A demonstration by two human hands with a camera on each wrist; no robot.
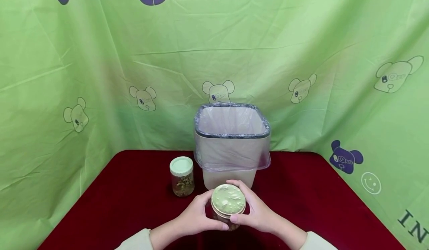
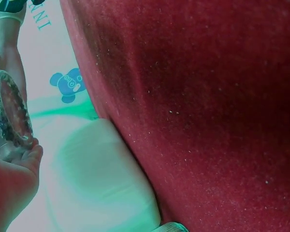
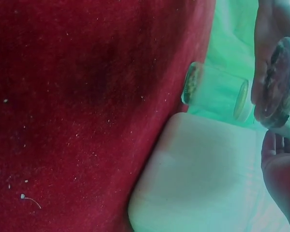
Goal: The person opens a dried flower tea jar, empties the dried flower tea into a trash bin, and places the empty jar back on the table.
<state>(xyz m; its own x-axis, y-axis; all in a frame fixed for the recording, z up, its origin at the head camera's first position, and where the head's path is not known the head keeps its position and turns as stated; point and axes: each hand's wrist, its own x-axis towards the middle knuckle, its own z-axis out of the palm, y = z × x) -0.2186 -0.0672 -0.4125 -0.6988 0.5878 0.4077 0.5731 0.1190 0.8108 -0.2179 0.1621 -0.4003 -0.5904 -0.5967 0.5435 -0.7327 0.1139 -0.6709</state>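
Gripping a clear, see-through cylindrical jar w/ a pale yellow-green lid [image 1: 228, 204], the L hand [image 1: 197, 217] curves round its L side, thumb at the near face; the R hand [image 1: 257, 210] has its thumb nr the lid's front edge, fingers round the R side. Jar's raised above the dark red cloth-covered table [image 1: 134, 190], in front of the bin; its base shows in both wrist views. Lid top: round, shiny, uneven, w/ whitish patches & a paler rim, plus ridged bands just below. Body: transparent, w/ dark brownish lumpy bits seen thru the wall & round the base edge; exact contents can't tell. Jar tilts a bit, lid twd the head cam.

Behind: off-white plastic bin [image 1: 229, 177] lined w/ a translucent purplish bag [image 1: 231, 153]. L of bin: 2nd clear jar w/ whitish-mint lid [image 1: 182, 185], upright on table, greenish-brown pieces inside.
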